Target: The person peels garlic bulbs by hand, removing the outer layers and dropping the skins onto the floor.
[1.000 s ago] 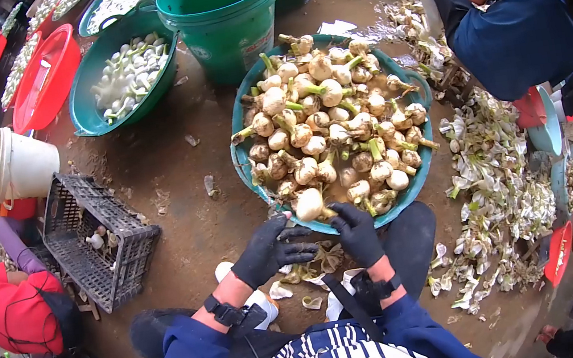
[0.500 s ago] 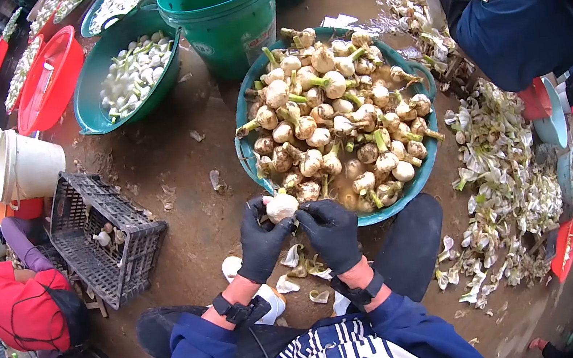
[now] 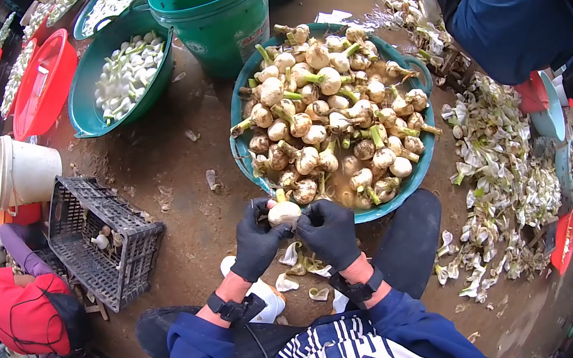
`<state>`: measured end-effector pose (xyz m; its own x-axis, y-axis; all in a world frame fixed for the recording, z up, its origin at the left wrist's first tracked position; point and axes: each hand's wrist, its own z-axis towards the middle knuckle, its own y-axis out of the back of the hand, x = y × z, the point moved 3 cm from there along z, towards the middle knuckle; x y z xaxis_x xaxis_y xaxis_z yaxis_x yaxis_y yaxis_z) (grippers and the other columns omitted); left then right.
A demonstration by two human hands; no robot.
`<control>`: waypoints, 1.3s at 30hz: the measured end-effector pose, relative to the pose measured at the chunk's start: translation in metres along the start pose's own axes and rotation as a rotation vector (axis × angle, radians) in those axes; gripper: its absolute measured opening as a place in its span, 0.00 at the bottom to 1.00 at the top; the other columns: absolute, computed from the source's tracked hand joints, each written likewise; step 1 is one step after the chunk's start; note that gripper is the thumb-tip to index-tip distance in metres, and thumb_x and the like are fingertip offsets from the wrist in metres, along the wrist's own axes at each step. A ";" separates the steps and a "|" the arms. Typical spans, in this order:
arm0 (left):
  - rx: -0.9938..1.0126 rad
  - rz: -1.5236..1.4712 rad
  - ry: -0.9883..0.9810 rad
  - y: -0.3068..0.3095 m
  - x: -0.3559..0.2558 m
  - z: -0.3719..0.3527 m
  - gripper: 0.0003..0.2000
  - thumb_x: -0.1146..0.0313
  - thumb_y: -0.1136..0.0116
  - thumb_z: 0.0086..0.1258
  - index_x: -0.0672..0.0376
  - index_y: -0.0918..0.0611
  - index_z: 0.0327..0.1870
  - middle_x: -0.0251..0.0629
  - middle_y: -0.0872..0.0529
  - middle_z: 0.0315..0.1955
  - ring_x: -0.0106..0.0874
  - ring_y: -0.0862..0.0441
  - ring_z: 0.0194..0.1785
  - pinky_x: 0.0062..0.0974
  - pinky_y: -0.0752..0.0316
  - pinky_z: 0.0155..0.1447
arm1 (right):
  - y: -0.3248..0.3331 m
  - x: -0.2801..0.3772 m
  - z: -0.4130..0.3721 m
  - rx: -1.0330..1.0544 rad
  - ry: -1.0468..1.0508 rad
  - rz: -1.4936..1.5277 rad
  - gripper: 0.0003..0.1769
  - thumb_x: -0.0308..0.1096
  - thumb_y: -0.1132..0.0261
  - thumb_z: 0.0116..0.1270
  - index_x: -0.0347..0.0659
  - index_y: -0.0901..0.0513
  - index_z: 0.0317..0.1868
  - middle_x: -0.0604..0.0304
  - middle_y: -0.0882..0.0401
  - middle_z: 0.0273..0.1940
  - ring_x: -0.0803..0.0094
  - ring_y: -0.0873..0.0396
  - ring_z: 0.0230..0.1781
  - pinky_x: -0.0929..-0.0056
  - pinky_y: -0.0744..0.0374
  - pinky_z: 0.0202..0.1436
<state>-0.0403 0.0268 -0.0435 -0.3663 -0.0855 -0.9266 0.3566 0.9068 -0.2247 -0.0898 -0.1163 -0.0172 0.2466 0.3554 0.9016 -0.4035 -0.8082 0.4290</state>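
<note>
A pale garlic bulb (image 3: 284,214) with a short green stem is gripped in the black-gloved fingers of my left hand (image 3: 257,242), just short of the tub's near rim. At the bulb's right side, my right hand (image 3: 329,234), also gloved in black, has its fingers pinched together. Anything between those fingertips is hidden. In front of both hands stands a round teal tub (image 3: 243,157) heaped with soiled garlic bulbs (image 3: 306,160) and some brownish water. Peeled skins (image 3: 286,282) lie on the ground below my hands, between my legs.
A green bucket (image 3: 210,25) and a basin of white bulbs (image 3: 84,119) stand beyond. At left are a black crate (image 3: 137,236), white buckets (image 3: 33,171) and a person in red (image 3: 23,311). A skin pile (image 3: 502,200) and a person in dark blue (image 3: 512,15) are at right.
The bulb has turned slightly in my left fingers, and my right fingertips have drawn a little away from it. The whole view has shifted slightly.
</note>
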 end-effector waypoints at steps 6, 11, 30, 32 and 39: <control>0.223 -0.285 0.195 0.007 -0.017 -0.004 0.23 0.71 0.34 0.60 0.59 0.30 0.55 0.39 0.22 0.47 0.30 0.21 0.47 0.27 0.20 0.43 | 0.013 -0.053 0.008 -0.054 -0.117 -0.021 0.05 0.28 0.34 0.52 0.36 0.20 0.26 0.54 0.20 0.20 0.66 0.20 0.21 0.71 0.24 0.29; 0.256 -0.493 0.324 0.010 -0.012 -0.004 0.28 0.64 0.35 0.62 0.58 0.32 0.62 0.39 0.22 0.49 0.32 0.20 0.45 0.25 0.24 0.40 | 0.025 -0.066 0.010 0.036 -0.024 -0.032 0.10 0.22 0.38 0.53 0.34 0.18 0.38 0.55 0.16 0.33 0.71 0.18 0.34 0.74 0.22 0.41; 0.400 0.363 0.373 -0.005 -0.019 -0.005 0.24 0.68 0.34 0.58 0.65 0.25 0.56 0.38 0.17 0.40 0.20 0.21 0.29 0.19 0.25 0.30 | 0.008 -0.008 -0.016 0.079 0.305 -0.141 0.05 0.24 0.35 0.53 0.37 0.23 0.30 0.52 0.22 0.26 0.55 0.22 0.26 0.62 0.25 0.29; 0.455 0.451 0.162 -0.006 -0.016 -0.009 0.26 0.69 0.31 0.55 0.65 0.25 0.56 0.38 0.17 0.41 0.22 0.20 0.36 0.22 0.23 0.39 | 0.004 -0.021 -0.016 0.115 0.206 -0.095 0.05 0.22 0.36 0.53 0.35 0.23 0.31 0.49 0.22 0.26 0.57 0.21 0.25 0.66 0.25 0.28; 0.310 0.358 0.039 -0.002 0.004 -0.014 0.27 0.66 0.31 0.54 0.64 0.25 0.56 0.39 0.18 0.41 0.28 0.20 0.44 0.27 0.25 0.49 | 0.000 -0.040 -0.015 0.205 -0.117 0.265 0.06 0.22 0.35 0.57 0.32 0.23 0.35 0.54 0.21 0.26 0.74 0.25 0.25 0.74 0.26 0.31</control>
<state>-0.0544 0.0302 -0.0429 -0.2038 0.2309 -0.9514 0.7035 0.7103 0.0216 -0.1133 -0.1236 -0.0522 0.2611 0.0743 0.9624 -0.2845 -0.9468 0.1503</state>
